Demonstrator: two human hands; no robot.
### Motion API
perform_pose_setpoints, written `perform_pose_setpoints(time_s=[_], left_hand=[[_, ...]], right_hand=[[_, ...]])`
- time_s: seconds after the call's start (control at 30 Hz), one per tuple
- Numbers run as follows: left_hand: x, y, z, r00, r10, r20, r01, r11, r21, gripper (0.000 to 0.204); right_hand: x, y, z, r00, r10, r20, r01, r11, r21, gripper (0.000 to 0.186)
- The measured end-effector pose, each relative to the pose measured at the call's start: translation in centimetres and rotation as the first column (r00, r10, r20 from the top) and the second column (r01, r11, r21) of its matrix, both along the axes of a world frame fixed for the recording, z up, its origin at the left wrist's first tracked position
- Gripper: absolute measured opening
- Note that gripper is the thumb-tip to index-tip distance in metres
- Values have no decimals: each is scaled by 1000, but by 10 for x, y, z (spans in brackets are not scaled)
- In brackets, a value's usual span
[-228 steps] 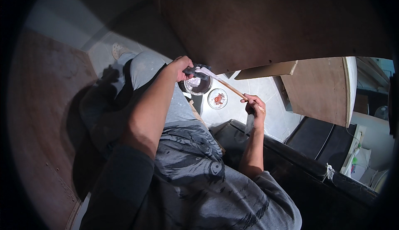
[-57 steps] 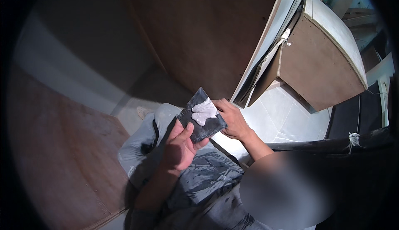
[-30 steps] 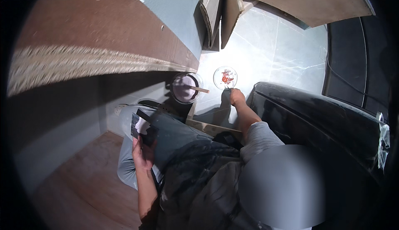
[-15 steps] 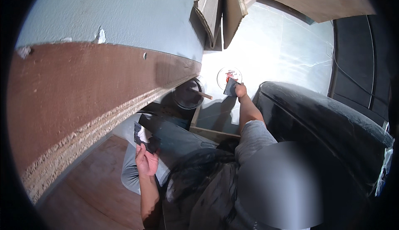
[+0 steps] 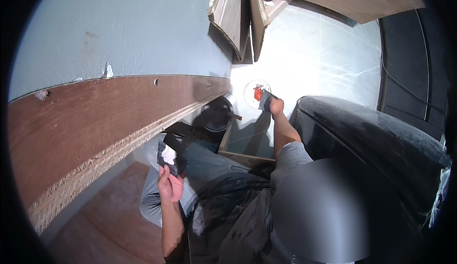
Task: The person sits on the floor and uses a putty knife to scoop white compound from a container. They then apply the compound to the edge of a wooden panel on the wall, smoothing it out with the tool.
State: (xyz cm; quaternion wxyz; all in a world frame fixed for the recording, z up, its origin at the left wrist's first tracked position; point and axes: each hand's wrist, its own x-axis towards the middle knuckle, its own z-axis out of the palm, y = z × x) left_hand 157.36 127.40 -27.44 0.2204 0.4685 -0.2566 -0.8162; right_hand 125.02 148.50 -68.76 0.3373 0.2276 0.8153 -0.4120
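scraper [image 5: 265, 101], dark, flat, clamped in right hand [image 5: 276, 106] at red paste [image 5: 257, 94]; dark flat plate [image 5: 178, 166] bearing white paste [image 5: 167, 155], gripped in left hand [image 5: 170, 187]. likely light, stiff; hold bare edges.

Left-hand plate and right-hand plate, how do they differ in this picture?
The left-hand plate carries white paste; the right-hand plate shows none on its visible face. The left-hand plate appears against the trousers; the right-hand plate overlaps the round dish bearing red paste. Both look dark and flat.

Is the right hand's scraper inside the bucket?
No, the right hand holds the dark scraper at the round dish with red paste.
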Motion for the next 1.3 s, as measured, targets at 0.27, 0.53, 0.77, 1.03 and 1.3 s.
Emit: perform_pose_setpoints(time_s=[0.27, 0.53, 0.77, 1.03, 1.3], left_hand=[[21, -5, -9, 999, -47, 21, 47, 999, 8, 40], [30, -4, -19, 1000, 0, 5, 0, 1000, 20, 47], [40, -11, -44, 982, 5, -191, 10, 997, 81, 47], [71, 1, -64, 943, 20, -333, -20, 1000, 2, 36], [82, 11, -77, 875, 74, -478, -106, 994, -40, 32]], right_hand=[[8, 30, 24, 991, -10, -132, 1, 998, -70, 34], [3, 68, 73, 948, 233, -216, -224, 973, 64, 37], [-36, 87, 101, 899, 225, -375, -319, 924, -209, 32], [-46, 42, 253, 919, 347, -188, -378, 640, -669, 30], [50, -46, 237, 886, 427, -182, -428, 596, -680, 23]])
